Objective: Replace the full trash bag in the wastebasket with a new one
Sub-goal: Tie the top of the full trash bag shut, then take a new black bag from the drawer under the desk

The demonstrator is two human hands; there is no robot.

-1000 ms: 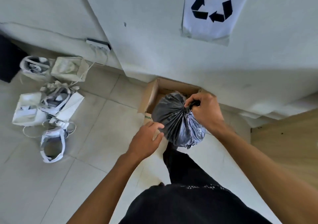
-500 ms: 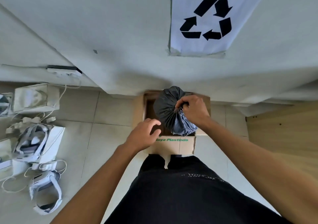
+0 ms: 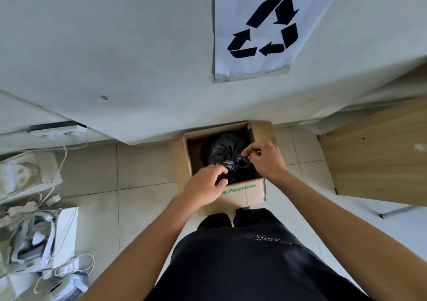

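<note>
- A black trash bag [image 3: 225, 150], tied and bulging, sits down inside an open cardboard box [image 3: 245, 195] on the tiled floor [image 3: 143, 169].
- The box stands against the foot of a white wall [image 3: 115, 46]; green lettering runs along its near side.
- The right hand [image 3: 265, 159] hovers over the right part of the box opening, thumb and forefinger pinched together at the bag's gathered neck. Whether they actually grip the plastic, I cannot tell.
- The left hand [image 3: 205, 185] reaches over the near edge of the box, fingers loosely spread and slightly bent, its fingertips [image 3: 221, 170] at the bag's knot; it grasps nothing.
- Both forearms are bare; the person's dark clothing fills the lower middle of the view.
- A white sheet with a black recycling sign [image 3: 263, 29] is fixed to the wall above the box.
- A wooden panel [image 3: 379, 157] stands to the right of the box, apart from it.
- At far left on the floor lie white boxes [image 3: 30, 173], white headsets [image 3: 34, 240] and loose cables.
- A power strip [image 3: 57, 129] sits at the wall's base on the left.
</note>
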